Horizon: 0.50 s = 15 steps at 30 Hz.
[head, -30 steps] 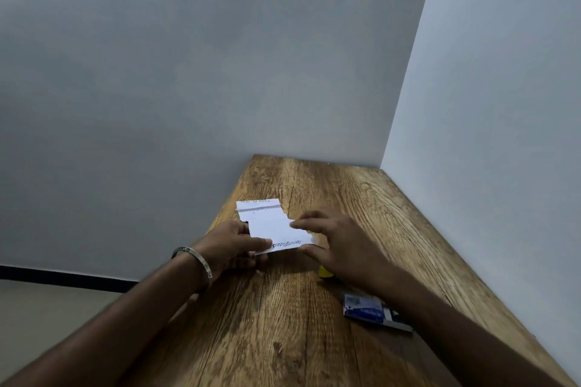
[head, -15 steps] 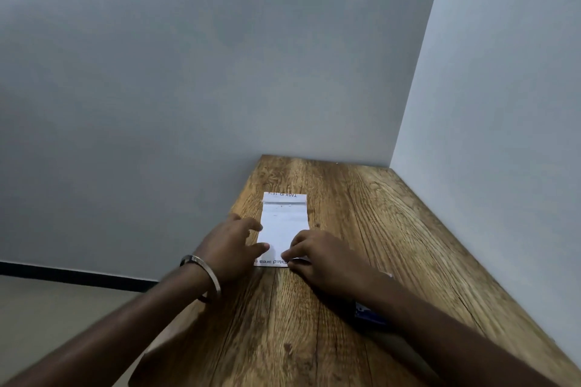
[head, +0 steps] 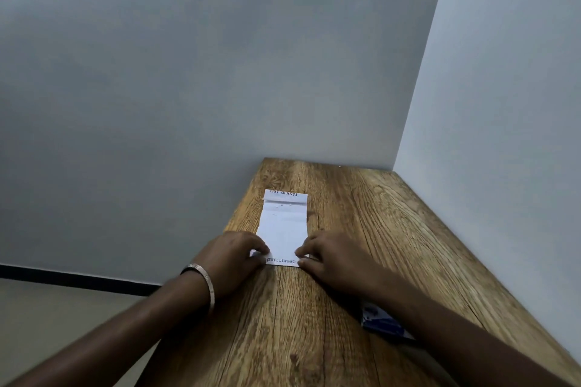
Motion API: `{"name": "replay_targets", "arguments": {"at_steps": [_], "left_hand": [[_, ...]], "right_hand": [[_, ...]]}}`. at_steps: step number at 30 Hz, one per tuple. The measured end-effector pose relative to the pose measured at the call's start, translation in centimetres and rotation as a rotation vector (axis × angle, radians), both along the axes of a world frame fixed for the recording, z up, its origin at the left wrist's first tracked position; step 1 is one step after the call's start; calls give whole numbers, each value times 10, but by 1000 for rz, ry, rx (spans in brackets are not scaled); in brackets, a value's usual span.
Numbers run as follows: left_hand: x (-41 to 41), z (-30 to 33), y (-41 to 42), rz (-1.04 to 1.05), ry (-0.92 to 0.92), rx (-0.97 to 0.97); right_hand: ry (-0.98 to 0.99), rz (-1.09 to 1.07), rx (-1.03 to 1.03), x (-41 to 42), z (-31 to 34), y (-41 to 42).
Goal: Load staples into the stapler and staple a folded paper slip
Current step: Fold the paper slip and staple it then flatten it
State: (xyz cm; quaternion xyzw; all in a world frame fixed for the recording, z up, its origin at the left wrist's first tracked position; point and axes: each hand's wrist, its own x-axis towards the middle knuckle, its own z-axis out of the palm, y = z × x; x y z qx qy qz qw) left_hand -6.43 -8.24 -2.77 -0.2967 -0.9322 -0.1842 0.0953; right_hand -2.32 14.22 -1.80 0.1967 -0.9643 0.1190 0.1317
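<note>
A white paper slip [head: 284, 223] with printed text lies flat on the wooden table [head: 314, 324], its long side pointing away from me. My left hand [head: 232, 256], with a metal bangle on the wrist, presses its near left corner with the fingertips. My right hand [head: 330, 256] presses the near right corner. A blue staple box [head: 382, 322] lies partly hidden under my right forearm. The stapler is not visible.
The table runs into a corner between a grey wall on the left and a lighter wall [head: 503, 135] on the right. Its left edge drops off to the floor [head: 47, 324]. Bare wood lies beyond and right of the slip.
The slip was held up between both hands, then laid flat on the table and turned lengthwise. Both hands now rest at its near corners. A small yellow object seen earlier is hidden.
</note>
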Motion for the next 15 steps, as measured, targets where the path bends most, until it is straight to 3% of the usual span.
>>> {"name": "replay_targets", "arguments": {"at_steps": [15], "left_hand": [[-115,-1,0,181,-10,-72]], "right_hand": [[102,-81,89,-111,-9,-22]]}}
